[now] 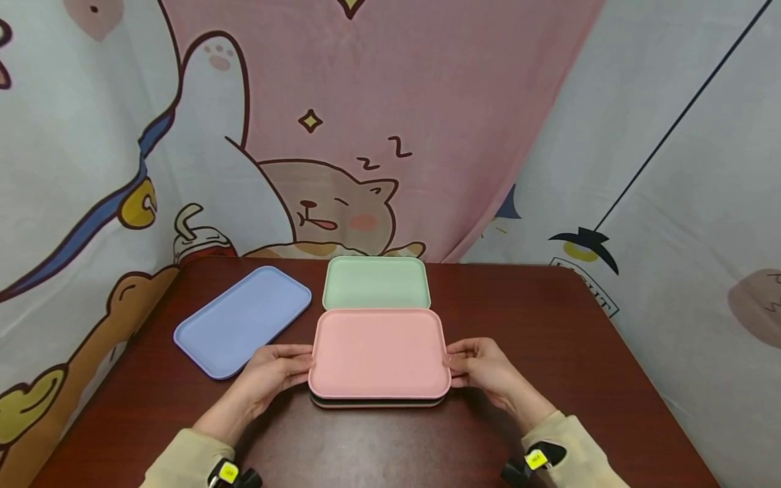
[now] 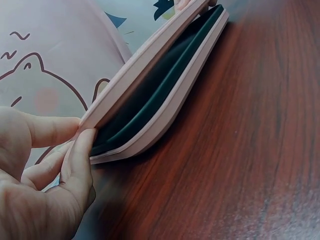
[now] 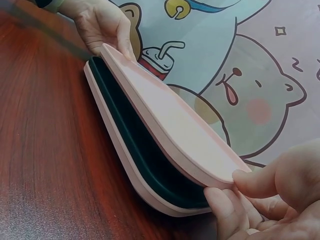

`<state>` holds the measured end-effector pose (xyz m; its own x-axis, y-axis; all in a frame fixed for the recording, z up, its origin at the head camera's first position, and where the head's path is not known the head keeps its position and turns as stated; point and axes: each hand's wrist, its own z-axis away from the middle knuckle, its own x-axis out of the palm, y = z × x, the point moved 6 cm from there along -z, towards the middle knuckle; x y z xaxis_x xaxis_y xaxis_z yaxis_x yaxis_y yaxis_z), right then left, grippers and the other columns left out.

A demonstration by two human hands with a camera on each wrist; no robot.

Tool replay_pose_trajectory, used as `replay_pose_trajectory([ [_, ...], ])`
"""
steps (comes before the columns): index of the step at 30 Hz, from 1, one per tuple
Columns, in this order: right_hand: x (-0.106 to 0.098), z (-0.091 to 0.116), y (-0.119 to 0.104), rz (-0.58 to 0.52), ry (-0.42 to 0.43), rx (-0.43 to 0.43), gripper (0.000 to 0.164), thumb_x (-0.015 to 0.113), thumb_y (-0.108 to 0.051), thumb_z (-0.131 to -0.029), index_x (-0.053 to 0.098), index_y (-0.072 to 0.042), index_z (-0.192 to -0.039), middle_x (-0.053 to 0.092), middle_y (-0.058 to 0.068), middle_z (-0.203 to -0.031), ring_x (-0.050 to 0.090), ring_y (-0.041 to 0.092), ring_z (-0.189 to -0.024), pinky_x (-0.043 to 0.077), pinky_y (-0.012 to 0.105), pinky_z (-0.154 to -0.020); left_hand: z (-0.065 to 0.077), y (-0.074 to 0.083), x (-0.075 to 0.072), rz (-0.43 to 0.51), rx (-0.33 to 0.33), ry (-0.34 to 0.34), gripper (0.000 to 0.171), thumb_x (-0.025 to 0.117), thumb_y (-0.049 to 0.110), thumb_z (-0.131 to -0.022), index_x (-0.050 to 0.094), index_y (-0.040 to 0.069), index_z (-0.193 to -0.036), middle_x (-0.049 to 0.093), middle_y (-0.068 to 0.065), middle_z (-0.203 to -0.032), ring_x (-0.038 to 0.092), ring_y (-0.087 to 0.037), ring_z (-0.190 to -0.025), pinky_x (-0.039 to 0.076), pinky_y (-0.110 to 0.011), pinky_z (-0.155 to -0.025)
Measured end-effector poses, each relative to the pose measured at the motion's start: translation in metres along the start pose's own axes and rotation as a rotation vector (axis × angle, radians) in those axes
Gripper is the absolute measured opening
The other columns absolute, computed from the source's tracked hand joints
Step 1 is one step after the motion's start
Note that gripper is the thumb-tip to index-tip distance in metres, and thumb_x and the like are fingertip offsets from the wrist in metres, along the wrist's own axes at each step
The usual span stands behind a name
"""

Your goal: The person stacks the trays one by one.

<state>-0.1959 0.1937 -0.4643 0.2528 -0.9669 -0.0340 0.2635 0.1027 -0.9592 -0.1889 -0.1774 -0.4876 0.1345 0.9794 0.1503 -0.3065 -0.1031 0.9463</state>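
Note:
A pink rectangular tray (image 1: pixel 379 354) is held level in front of me, tilted up a little from the stack beneath. My left hand (image 1: pixel 277 373) pinches its left edge between thumb and fingers. At the opposite short edge, my right hand (image 1: pixel 485 369) grips it the same way. Under it, the right wrist view shows a dark green tray (image 3: pixel 150 172) nested in another pale pink tray (image 3: pixel 122 150) on the table. A gap separates the upper tray from these two. Most of the lower pair is hidden from above.
Behind the pink tray lies a light green tray (image 1: pixel 377 283), its near edge overlapped in the head view. A blue tray (image 1: pixel 244 322) rests at an angle on the left, close to my left hand. The brown table (image 1: pixel 549 312) meets a printed curtain (image 1: pixel 457 122) at the back.

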Motion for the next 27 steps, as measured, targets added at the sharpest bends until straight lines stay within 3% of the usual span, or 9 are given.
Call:
replay_pose_trajectory([
  [27,0.001,-0.008,0.012,-0.004,0.014,0.013,0.027,0.066,0.004,-0.099,0.057,0.018,-0.119,0.067,0.013,-0.090,0.071,0.018,-0.075,0.065,0.033,-0.067,0.001,0.001,-0.002,-0.061,0.000,0.062,0.042,0.072,-0.006,-0.095,0.060,-0.019,-0.132,0.074,-0.016,-0.105,0.072,-0.017,-0.091,0.064,-0.031,-0.079],
])
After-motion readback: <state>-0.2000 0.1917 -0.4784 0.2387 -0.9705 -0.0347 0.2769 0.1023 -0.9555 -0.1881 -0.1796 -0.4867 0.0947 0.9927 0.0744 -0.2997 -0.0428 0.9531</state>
